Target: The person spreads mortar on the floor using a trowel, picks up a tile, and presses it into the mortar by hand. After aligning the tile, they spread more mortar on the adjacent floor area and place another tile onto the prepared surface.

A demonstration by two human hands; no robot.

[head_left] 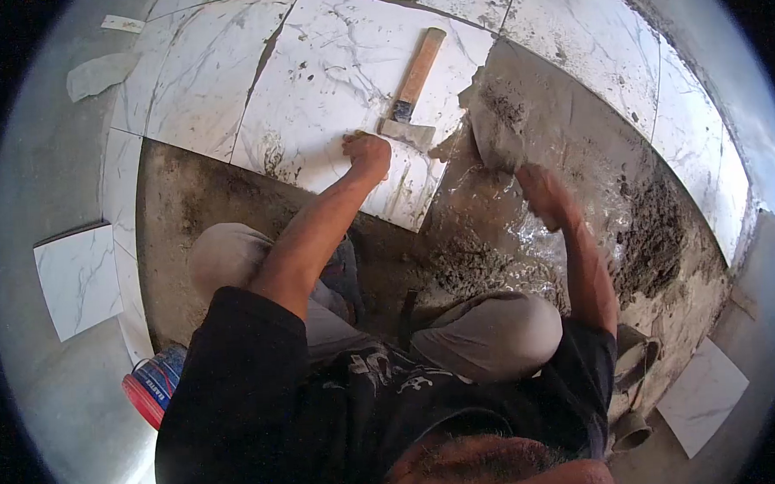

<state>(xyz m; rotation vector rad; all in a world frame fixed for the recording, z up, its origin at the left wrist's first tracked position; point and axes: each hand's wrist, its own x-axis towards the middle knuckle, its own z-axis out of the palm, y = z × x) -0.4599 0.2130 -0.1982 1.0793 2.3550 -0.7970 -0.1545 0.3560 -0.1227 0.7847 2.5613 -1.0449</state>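
Note:
My right hand (544,196), slightly blurred, is closed around the handle end of a trowel (497,138). The grey blade lies against the wet mortar (481,199), beside the broken-looking, smeared edge of a laid tile. My left hand (367,153) is curled into a fist and rests on that white marble-patterned tile (328,80); nothing shows in it. Just beyond the fist lies a hatchet-like hammer (419,80) with a wooden handle and a flat steel head. Grey mortar splashes dot the tile.
Laid tiles (586,43) border the bed at the back and right. A heap of darker mortar (660,234) sits on the right. Loose tiles (80,281) lie to either side. A blue and red bucket (156,382) stands at left, near my knees.

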